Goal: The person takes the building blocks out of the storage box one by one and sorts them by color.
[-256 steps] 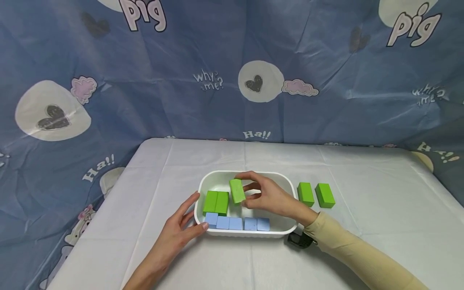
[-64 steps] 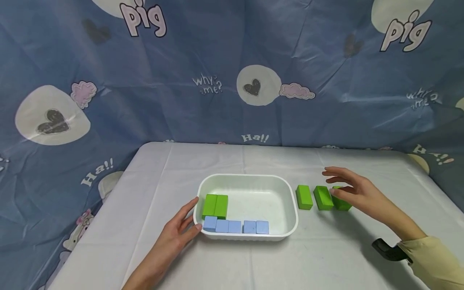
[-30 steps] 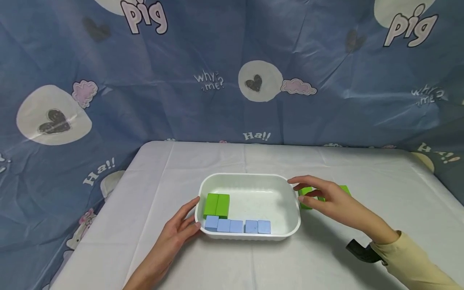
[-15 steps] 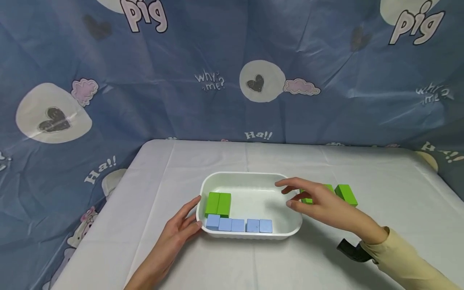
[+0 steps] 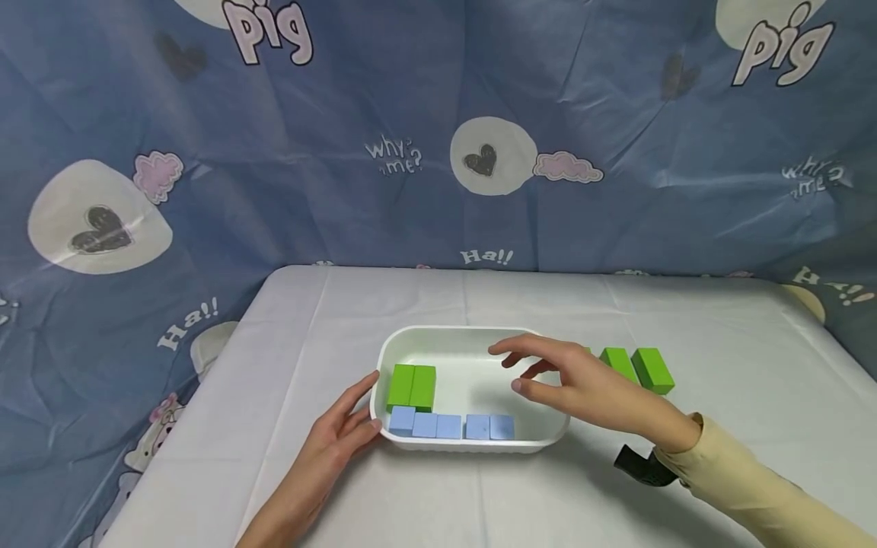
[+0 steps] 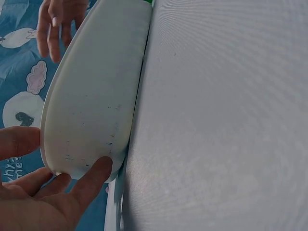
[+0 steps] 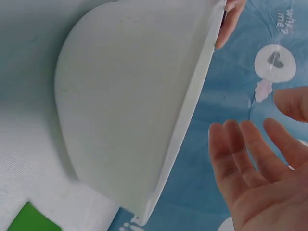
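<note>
Your right hand (image 5: 582, 384) hovers empty over the right end of the white tray (image 5: 466, 336), fingers spread and relaxed, while your left hand (image 5: 336, 441) rests with straight fingers against the tray's left wall. The tray sits mid-table, toward the near edge, holding two green blocks (image 5: 410, 385) and five blue cubes (image 5: 451, 426); more green blocks (image 5: 637, 368) lie on the table just right of it.

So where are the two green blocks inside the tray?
In the head view, the two green blocks stand side by side in the tray's left end, behind the blue blocks.
</note>
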Tool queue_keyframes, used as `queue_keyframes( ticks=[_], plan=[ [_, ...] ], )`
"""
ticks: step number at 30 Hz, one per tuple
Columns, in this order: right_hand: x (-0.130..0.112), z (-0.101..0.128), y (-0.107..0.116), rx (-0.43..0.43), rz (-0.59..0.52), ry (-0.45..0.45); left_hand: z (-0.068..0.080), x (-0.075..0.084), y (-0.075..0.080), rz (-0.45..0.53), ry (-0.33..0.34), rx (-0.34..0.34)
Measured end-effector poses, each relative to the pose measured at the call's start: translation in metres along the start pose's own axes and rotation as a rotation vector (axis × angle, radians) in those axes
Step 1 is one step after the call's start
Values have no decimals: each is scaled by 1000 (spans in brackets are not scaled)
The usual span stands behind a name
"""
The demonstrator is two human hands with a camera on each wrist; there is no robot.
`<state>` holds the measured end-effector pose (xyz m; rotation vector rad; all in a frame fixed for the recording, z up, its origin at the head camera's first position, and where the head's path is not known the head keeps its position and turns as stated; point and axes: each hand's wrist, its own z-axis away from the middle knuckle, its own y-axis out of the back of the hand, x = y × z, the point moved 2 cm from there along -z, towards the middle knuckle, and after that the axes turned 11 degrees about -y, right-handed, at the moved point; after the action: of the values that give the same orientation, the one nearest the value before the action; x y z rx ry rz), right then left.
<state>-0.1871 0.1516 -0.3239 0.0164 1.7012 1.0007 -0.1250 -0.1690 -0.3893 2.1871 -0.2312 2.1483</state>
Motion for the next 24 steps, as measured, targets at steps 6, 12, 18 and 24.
queue_keyframes(
  ticks=[6, 12, 18, 24],
  plan=[
    [-8, -8, -2, -11, 63, 26, 0, 1, -1, -22, -3, 3],
    [-14, -17, -5, -49, 115, -4, 3, 0, -2, -28, 9, 11],
    [-21, -25, -4, -98, 137, -39, 4, 1, -4, -17, 6, 3],
    [-28, -36, -5, -116, 132, -11, 5, 1, -6, -16, 10, 15]
  ],
)
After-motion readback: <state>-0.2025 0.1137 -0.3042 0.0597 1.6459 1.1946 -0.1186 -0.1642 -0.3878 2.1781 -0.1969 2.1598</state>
